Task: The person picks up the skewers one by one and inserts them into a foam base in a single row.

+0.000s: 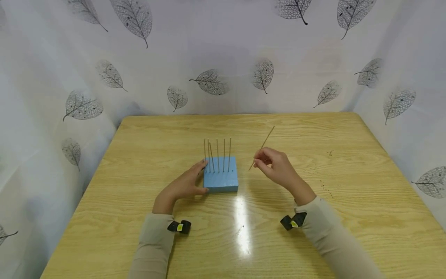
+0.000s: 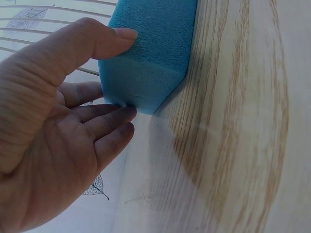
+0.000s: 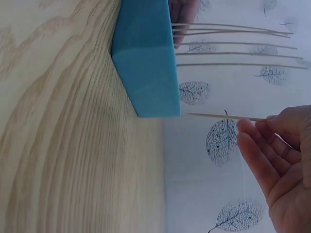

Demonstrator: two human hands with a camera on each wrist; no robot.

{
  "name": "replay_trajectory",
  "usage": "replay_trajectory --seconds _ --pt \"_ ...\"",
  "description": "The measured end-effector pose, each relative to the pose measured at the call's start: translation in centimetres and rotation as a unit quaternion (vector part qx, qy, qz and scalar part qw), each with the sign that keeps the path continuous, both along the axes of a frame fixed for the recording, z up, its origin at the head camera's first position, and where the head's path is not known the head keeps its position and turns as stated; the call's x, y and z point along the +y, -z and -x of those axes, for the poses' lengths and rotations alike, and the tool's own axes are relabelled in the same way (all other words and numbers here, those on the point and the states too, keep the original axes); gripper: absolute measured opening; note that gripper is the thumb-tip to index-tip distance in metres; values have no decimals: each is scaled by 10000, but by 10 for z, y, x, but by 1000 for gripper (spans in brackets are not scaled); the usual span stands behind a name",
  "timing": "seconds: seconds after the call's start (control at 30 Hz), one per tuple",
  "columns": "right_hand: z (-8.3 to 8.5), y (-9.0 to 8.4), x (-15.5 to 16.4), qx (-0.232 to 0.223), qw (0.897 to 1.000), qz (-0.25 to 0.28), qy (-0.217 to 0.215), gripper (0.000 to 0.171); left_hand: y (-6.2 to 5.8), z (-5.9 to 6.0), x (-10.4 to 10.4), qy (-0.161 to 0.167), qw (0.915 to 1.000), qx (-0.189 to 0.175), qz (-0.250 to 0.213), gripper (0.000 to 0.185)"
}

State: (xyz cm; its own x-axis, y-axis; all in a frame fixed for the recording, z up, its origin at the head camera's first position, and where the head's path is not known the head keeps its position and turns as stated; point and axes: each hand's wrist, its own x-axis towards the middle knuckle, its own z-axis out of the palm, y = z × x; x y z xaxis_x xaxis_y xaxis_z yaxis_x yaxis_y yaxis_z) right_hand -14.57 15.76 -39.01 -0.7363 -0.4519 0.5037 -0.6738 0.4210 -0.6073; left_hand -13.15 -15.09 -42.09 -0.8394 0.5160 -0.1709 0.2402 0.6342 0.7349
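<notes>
Head view: nearest the camera are two beige sleeves [image 1: 153,248], each with a small black wrist unit [image 1: 179,226], above a bright glare patch on the wooden table [image 1: 348,186]. Left hand [image 1: 184,184] rests against the left side of the blue foam block [image 1: 221,178], thumb at the near edge, fingers along the side. Several thin sticks [image 1: 217,155] stand in the block's far half, one leaning. Right hand [image 1: 277,166] is right of the block, apart from it, pinching one loose stick [image 1: 262,147] that slants up and away to the right. White leaf-print curtain [image 1: 209,81] closes the table in on three sides. Nothing between hands and block.

Left wrist view: left hand [image 2: 53,145] fills the frame, thumb curled over one face of the blue foam block [image 2: 150,53], fingertips touching its corner; it grips the block. The right hand is out of frame here.

Right wrist view: right hand [image 3: 282,165] sits at the frame edge, fingertips pinching the loose stick [image 3: 223,116], whose tip is just beside the blue foam block [image 3: 146,58], whether touching I cannot tell. Standing sticks [image 3: 233,43] show clearly here, with fingers of the left hand [image 3: 182,12] behind them.
</notes>
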Motion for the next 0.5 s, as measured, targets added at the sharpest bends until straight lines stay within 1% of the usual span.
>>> replay_trajectory --seconds 0.23,0.5 --pt "3 -2 -19 77 10000 -24 -50 6 1 0 -2 11 10000 9 -32 91" --pt "7 -2 -36 263 9993 69 -267 7 2 1 -2 22 10000 57 -10 91"
